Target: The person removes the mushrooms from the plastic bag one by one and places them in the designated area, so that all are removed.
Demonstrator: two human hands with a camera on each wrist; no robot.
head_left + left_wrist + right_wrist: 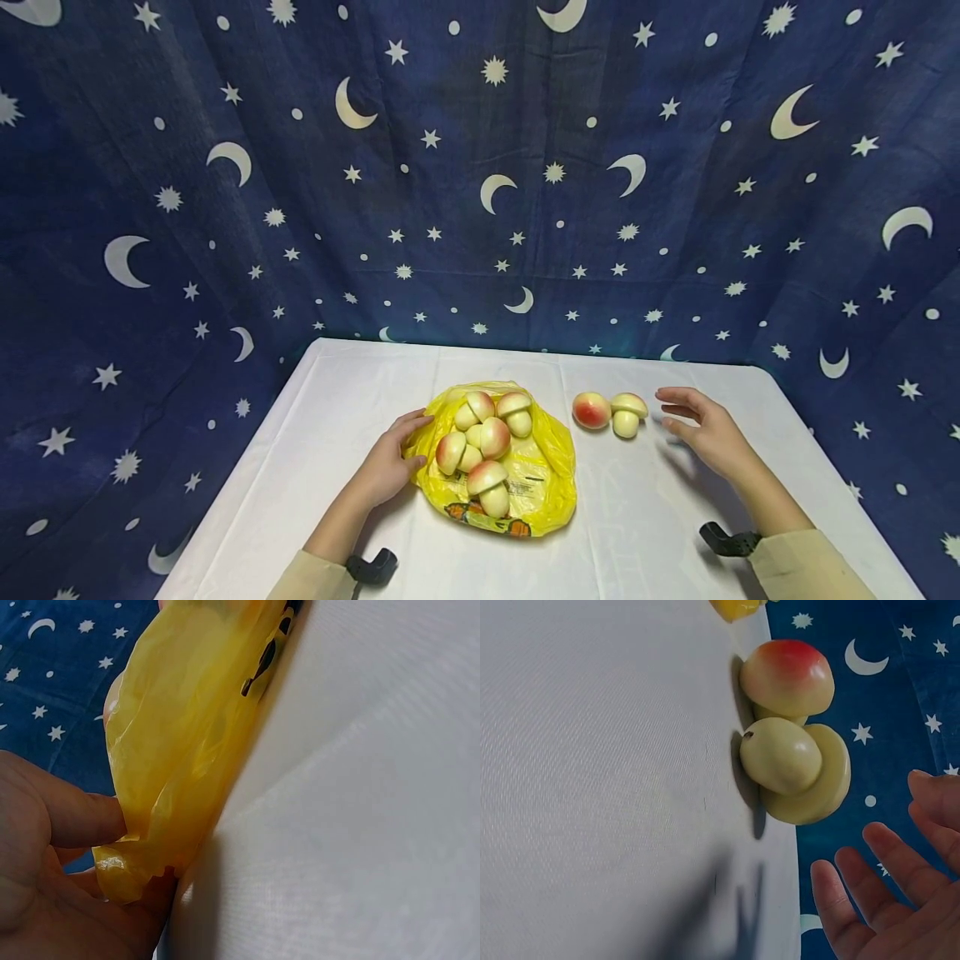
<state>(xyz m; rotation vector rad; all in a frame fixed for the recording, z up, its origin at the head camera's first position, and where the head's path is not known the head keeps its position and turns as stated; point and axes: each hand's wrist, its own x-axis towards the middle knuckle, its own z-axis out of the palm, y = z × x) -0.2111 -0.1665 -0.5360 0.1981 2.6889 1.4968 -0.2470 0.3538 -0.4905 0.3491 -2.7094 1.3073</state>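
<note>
A yellow plastic bag [543, 467] lies spread open on the table, with several toy mushrooms [487, 477] with red-and-cream caps inside it. My left hand [387, 462] holds the bag's left edge; in the left wrist view the thumb [94, 817] and fingers pinch the crumpled film. Right of the bag, two more mushrooms sit side by side: one shows its red cap [592, 411], the other [627, 415] has its stem toward me. Just right of these hovers my right hand [705, 425], fingers apart and nothing in them.
A white cloth covers the table [645, 517]. Behind it and at both sides hangs a dark blue curtain [450, 208] with moons and stars. Black straps [372, 567] are on both wrists.
</note>
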